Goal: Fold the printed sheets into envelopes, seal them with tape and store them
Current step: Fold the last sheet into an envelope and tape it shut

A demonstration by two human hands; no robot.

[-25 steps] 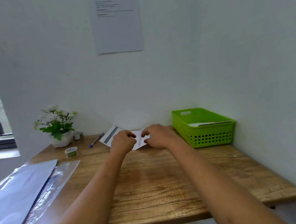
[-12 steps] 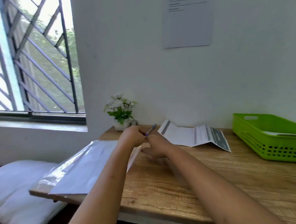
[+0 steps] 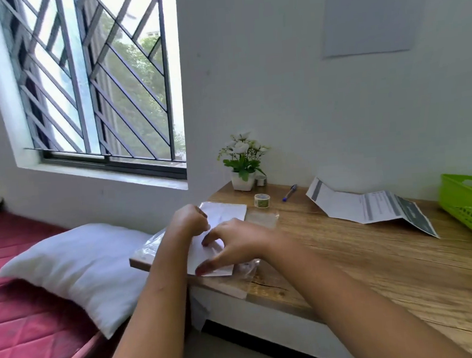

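Left hand [image 3: 189, 220]: closed in a fist at the far edge of the white sheets [image 3: 226, 211], apparently pinching one to lift it.
Right hand [image 3: 233, 243]: fingers spread, pressing the stack flat so it won't slide.
Printed sheet [image 3: 371, 207]: part-folded, lying well apart near the green basket [image 3: 465, 204].
Tape roll [image 3: 261, 200]: just beyond the stack, handy for sealing.

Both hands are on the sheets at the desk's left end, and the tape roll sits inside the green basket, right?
Not quite. The head view shows the tape roll on the desk beside the pen, not in the green basket. Both the left hand and right hand are on the sheets.
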